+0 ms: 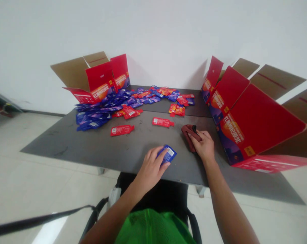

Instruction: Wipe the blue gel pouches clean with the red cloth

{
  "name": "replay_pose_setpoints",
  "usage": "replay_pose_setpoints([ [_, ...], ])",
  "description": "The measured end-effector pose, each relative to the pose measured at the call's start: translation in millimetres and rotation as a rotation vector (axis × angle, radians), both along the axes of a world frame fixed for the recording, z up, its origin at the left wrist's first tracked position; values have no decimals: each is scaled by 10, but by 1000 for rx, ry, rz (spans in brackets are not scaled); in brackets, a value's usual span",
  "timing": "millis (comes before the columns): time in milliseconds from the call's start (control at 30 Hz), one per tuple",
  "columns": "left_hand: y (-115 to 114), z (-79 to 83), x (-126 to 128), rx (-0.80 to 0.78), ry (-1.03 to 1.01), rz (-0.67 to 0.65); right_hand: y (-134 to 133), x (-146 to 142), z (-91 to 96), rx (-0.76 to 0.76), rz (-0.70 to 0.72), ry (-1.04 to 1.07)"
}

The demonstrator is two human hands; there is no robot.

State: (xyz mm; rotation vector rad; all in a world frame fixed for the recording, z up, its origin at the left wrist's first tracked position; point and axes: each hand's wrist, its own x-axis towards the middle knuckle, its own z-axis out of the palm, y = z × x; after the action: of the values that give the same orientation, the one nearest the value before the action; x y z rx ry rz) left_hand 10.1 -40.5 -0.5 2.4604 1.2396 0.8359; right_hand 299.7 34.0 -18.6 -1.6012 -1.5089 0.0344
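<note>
My left hand (151,166) rests near the front edge of a dark grey table (97,149), its fingers curled over a blue sachet (168,154) that lies flat on the top. My right hand (204,145) sits a little to the right, fingers closed on a dark red cloth (189,133) pressed against the table. Two red sachets (122,129) (162,122) lie singly further out. Behind them spreads a heap of several blue and red sachets (112,105).
An open red carton (97,81) stands at the back left. A larger open red carton (247,118) lies on its side at the right, close to my right hand. A white wall is behind; pale floor surrounds the table.
</note>
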Motion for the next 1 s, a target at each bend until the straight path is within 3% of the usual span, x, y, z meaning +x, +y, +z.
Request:
replay_pose_setpoints([
  [100, -329, -91, -215, 42, 60, -100, -10, -20, 7, 3, -1, -23],
  [200, -509, -256, -399, 99, 83, -155, -26, -36, 30, 8, 4, -33],
  [300, -539, -370, -494, 175, 47, -187, -65, -88, 130, 67, -4, -40],
  [433, -472, -370, -529, 227, -24, -182, -222, -379, 399, 141, 24, -62],
  [567, -396, -380, -549, 222, -40, -198, -529, -936, 532, 58, 297, -191],
  [667, -359, -419, -563, 215, -60, -193, -684, -1243, 414, -59, 548, -410],
  [733, -342, -428, -569, 197, -71, -194, -654, -1264, 302, -96, 602, -487],
  [833, -323, -409, -575, 167, -74, -222, -429, -1053, 237, -132, 465, -525],
  [933, -311, -391, -581, 160, -72, -223, -247, -859, 346, -158, 282, -544],
  [1000, -308, -394, -583, 167, -74, -224, -289, -905, 443, -135, 250, -504],
])
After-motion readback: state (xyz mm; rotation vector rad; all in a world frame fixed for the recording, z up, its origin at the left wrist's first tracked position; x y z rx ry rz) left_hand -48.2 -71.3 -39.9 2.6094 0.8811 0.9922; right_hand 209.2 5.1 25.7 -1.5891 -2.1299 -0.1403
